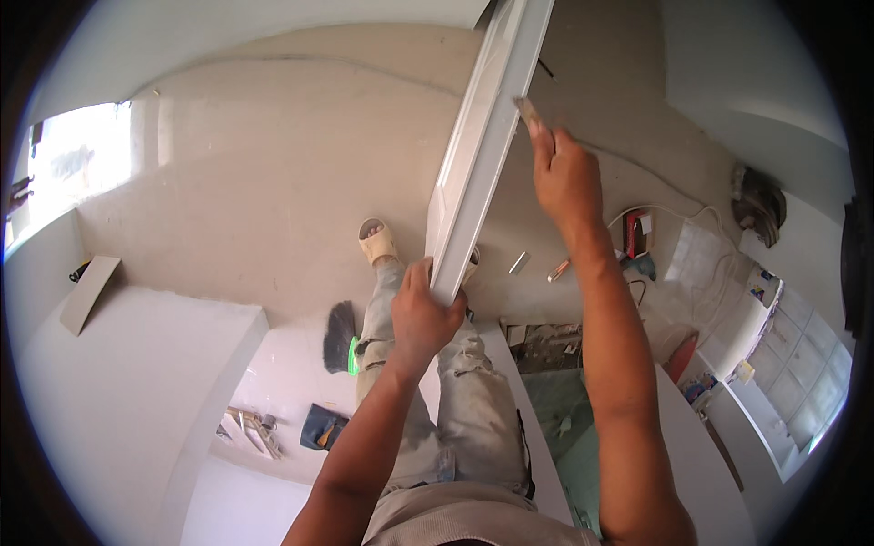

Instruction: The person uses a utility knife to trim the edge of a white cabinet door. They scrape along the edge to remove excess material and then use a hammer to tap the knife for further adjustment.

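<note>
A long white door leaf (482, 155) runs from the top of the view down to my left hand, its narrow edge toward me and a moulded face on its left side. My left hand (423, 309) is closed around its near end, with fingers on one face and the thumb side on the other. My right hand (566, 173) is closed on a small flat hand tool (527, 110), tan with a greyish tip. The tip meets the door's right edge farther up. Whether this tool is a putty knife or a brush is too blurred to tell.
Beside my legs lies a dark broom head (340, 337) with a green part. To the right on the floor are a red box (634, 234), a brush (558, 271), a pale cable (706, 211) and a dark bag (758, 206). A low white wall (137, 337) stands left.
</note>
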A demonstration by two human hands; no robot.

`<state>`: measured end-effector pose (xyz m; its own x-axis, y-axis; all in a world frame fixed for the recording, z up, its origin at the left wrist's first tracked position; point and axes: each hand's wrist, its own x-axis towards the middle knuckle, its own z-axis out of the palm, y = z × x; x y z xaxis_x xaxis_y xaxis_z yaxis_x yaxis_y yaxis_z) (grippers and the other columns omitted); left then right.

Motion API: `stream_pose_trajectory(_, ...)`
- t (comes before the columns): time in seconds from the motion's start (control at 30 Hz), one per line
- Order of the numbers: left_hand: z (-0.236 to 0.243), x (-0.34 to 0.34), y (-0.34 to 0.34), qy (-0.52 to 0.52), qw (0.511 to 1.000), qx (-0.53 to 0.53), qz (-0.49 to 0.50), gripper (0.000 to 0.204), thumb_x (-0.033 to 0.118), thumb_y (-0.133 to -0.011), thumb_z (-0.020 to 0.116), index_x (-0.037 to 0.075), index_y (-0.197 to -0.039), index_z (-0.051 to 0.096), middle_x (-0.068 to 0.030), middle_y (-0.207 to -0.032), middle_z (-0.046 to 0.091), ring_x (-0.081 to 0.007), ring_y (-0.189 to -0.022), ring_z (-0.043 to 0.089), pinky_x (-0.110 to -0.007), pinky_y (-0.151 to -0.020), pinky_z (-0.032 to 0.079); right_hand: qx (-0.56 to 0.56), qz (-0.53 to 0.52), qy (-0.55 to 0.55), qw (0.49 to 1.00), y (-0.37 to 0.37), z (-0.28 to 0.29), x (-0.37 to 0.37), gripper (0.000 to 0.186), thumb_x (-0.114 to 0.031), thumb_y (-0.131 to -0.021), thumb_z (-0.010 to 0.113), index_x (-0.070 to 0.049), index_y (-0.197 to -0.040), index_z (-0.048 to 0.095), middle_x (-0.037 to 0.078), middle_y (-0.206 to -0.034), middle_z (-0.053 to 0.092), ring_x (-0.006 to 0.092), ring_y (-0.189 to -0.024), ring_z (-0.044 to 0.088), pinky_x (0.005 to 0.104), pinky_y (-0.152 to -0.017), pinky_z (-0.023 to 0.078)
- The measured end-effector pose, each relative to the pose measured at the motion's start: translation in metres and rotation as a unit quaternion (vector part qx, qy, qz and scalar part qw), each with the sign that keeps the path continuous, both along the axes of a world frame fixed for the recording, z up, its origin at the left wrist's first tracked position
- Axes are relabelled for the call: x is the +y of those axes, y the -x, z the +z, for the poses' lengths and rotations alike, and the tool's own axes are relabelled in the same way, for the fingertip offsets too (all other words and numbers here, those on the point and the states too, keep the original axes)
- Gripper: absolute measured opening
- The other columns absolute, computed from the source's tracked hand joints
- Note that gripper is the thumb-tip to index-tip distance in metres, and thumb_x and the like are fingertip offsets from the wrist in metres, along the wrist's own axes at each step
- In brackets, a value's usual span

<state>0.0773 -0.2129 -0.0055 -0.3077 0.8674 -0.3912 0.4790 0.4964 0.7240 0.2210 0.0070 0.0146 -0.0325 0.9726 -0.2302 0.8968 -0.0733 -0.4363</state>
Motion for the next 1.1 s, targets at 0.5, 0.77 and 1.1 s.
stream_pose_trajectory(0.5, -0.009, -0.005, 0.004, 0.022, 1.000, -0.012, -0.013, 0.056, 0.023, -0.081, 0.079, -0.002, -0.125, 0.056, -0.0248, -0.115, 0.064, -0.0458, -0.102, 0.066, -0.050, -0.088, 0.055, 0.318, -0.198, 0.209, 0.903, -0.065, -0.061, -0.094, 0.042, -0.043, -0.106, 0.055, -0.006, -0.086, 0.053, 0.003, -0.059, 0.054, 0.0138, -0.045, 0.056, 0.0320, -0.041, 0.041)
stream_pose_trajectory(0.77, -0.005, -0.002, 0.009, 0.067, 0.998, -0.003, -0.015, 0.044, 0.024, -0.084, 0.076, 0.000, -0.117, 0.060, -0.0223, -0.104, 0.070, -0.0439, -0.097, 0.069, -0.049, -0.085, 0.055, 0.004, -0.290, 0.524, 0.801, -0.185, -0.241, -0.425, 0.028, -0.021, -0.089, 0.066, -0.001, -0.106, 0.060, 0.017, -0.083, 0.068, 0.0342, -0.067, 0.071, 0.0468, -0.058, 0.057)
stream_pose_trajectory(1.1, -0.024, 0.004, 0.027, 0.007, 0.999, -0.037, -0.025, 0.049, 0.017, -0.086, 0.073, -0.009, -0.124, 0.057, -0.0237, -0.108, 0.070, -0.0333, -0.098, 0.070, -0.043, -0.087, 0.055, 0.091, -0.155, 0.246, 0.952, -0.142, -0.211, -0.344, 0.034, -0.033, -0.094, 0.066, 0.001, -0.097, 0.071, 0.024, -0.095, 0.072, 0.0454, -0.092, 0.070, 0.0516, -0.083, 0.056)
